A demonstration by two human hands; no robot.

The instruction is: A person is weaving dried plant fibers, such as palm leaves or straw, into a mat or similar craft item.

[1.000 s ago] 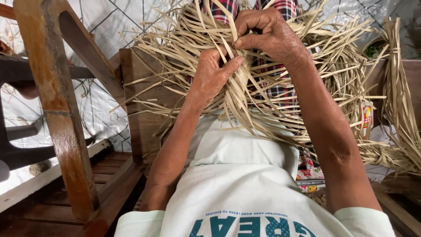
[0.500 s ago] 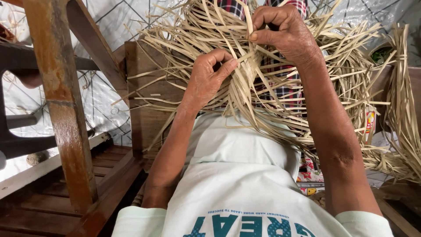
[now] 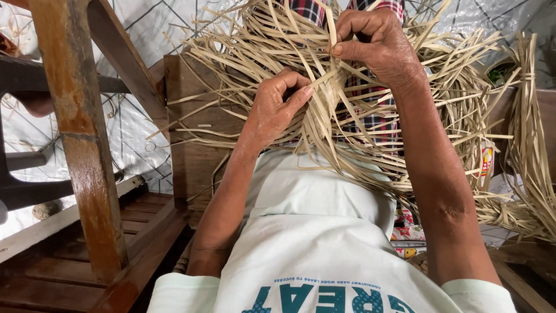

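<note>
I see my left hand (image 3: 277,107) curled into the mass of pale straw strips (image 3: 243,64) on the lap, its thumb and bent forefinger pinching a few strips where they cross. My right hand (image 3: 373,43) sits higher and further from me, fingers folded tight together, thumb pressed against the forefinger on one strip (image 3: 332,23) that stands almost upright, its free end pointing away from me toward the top of the view. The woven knot between the two hands fans outward: long strips run from it down toward my pale green shirt (image 3: 313,232), their long axes slanting from upper left to lower right, while others shoot left over the wooden board (image 3: 185,145). Under the strips I can make out a red and dark checked cloth (image 3: 370,122). A separate bundle of strips (image 3: 530,127) hangs at the right, running mostly up and down. The wooden chair frame (image 3: 81,145) stands at my left, well apart from both hands.
</note>
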